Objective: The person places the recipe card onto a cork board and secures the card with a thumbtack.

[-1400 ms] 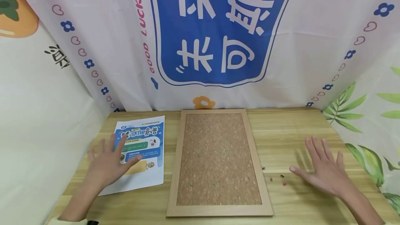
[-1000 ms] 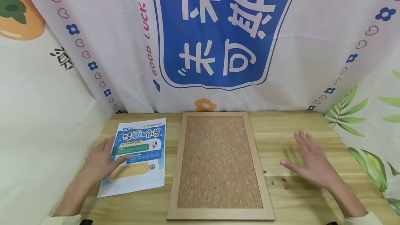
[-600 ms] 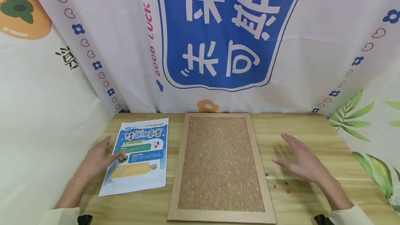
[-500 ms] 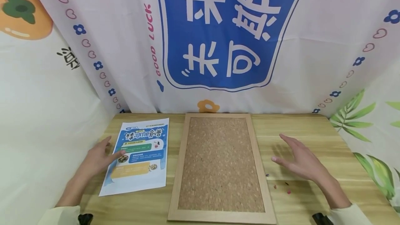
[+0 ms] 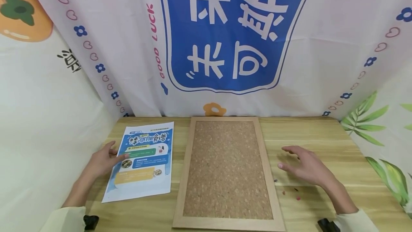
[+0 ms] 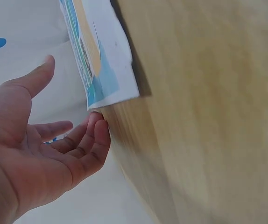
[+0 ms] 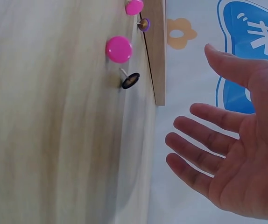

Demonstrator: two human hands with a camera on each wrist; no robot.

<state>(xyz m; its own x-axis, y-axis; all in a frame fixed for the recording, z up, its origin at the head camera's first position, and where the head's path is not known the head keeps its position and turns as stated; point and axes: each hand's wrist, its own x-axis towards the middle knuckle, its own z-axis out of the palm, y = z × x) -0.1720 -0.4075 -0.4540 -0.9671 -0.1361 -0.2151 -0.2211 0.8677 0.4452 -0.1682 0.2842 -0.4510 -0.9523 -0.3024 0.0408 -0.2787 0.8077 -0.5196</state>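
A printed sheet of paper [image 5: 141,185] with blue, green and yellow blocks lies on the left of the table. My left hand [image 5: 102,161] is at its left edge, thumb over the sheet and apart from the loosely bent fingers [image 6: 80,147]; nothing is pinched between them. To the right of the framed cork board [image 5: 230,171], my right hand [image 5: 307,167] hovers with relaxed fingers and holds nothing. Several thumbtacks lie below and left of it: a pink thumbtack [image 7: 119,49], a black thumbtack [image 7: 130,80] and a purple thumbtack [image 7: 144,24] among them.
The cork board's wooden frame [image 5: 228,223] occupies the middle of the wood-grain table [image 5: 141,214]. Behind the table hangs a printed curtain [image 5: 225,63], with more fabric along both sides. Dark camera mounts [image 5: 91,222] sit at the wrists.
My left hand has come down from over the sheet to its left edge. My right hand has moved left toward the board, its spread fingers now drawn together and slightly bent. The view shifted slightly.
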